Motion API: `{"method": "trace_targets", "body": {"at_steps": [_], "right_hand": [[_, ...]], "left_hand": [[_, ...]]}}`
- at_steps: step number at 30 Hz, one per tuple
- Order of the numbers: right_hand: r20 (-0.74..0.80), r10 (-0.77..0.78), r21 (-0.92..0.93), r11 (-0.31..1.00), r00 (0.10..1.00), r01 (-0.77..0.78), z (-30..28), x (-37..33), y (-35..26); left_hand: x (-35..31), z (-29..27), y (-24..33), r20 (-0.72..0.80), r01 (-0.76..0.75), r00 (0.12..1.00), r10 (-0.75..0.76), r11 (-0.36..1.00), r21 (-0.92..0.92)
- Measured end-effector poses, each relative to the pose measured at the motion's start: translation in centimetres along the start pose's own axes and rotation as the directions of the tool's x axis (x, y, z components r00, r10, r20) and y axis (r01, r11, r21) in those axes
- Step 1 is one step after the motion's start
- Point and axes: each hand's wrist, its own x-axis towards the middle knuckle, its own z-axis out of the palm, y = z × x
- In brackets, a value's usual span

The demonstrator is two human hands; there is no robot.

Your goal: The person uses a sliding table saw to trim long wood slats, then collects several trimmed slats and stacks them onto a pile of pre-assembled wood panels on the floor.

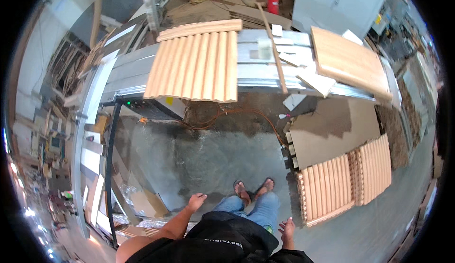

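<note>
My left hand (196,202) hangs beside my left thigh, its fingers curled in and no object showing in it. On the other side, my right hand (287,227) is held low with fingers apart and holds nothing. Both are away from the bench. Ahead, a row of rounded wooden mouldings (196,66) lies side by side on the metal-topped bench (251,71), with more strips (201,28) laid across their far ends. Stacked mouldings (328,182) rest low on the right, nearer my right hand, with another stack (374,168) beside them.
A wide wooden board (350,63), a long stick (274,50) and white offcuts (316,80) lie on the bench. Below it an orange cable (256,111) crosses the floor. Flat cardboard (332,133) lies behind the stacks. A dark post (112,168) stands at left.
</note>
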Motion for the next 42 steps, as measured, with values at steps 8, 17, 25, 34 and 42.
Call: {"method": "trace_targets", "body": {"at_steps": [8, 17, 25, 34, 42], "right_hand": [[0.018, 0.144, -0.087, 0.986, 0.989, -0.142, 7.8, 6.6, -17.0], [0.153, -0.386, 0.016, 0.921, 0.910, 0.389, 27.3, 7.3, -44.8], [0.327, -0.634, -0.050, 0.729, 0.701, 0.683, 41.3, 10.8, -70.2], [0.187, -0.552, -0.231, 0.779, 0.812, 0.583, 53.0, 21.8, -86.3], [0.075, -0.566, -0.224, 0.793, 0.821, 0.567, 57.7, 31.9, -90.2]], "left_hand": [[1.3, -3.6, 9.9, -0.081, -0.188, 0.982, 0.172, 0.944, -0.273], [9.5, -16.2, 14.9, -0.714, -0.540, 0.693, 0.098, 0.727, -0.424], [11.6, -34.2, 32.3, -0.880, -0.827, 0.411, 0.238, 0.504, -0.249], [26.5, -47.1, 56.4, -0.582, -0.843, 0.501, 0.640, 0.515, -0.159], [37.3, -51.4, 66.8, -0.266, -0.688, 0.725, 0.635, 0.660, -0.301]]}}
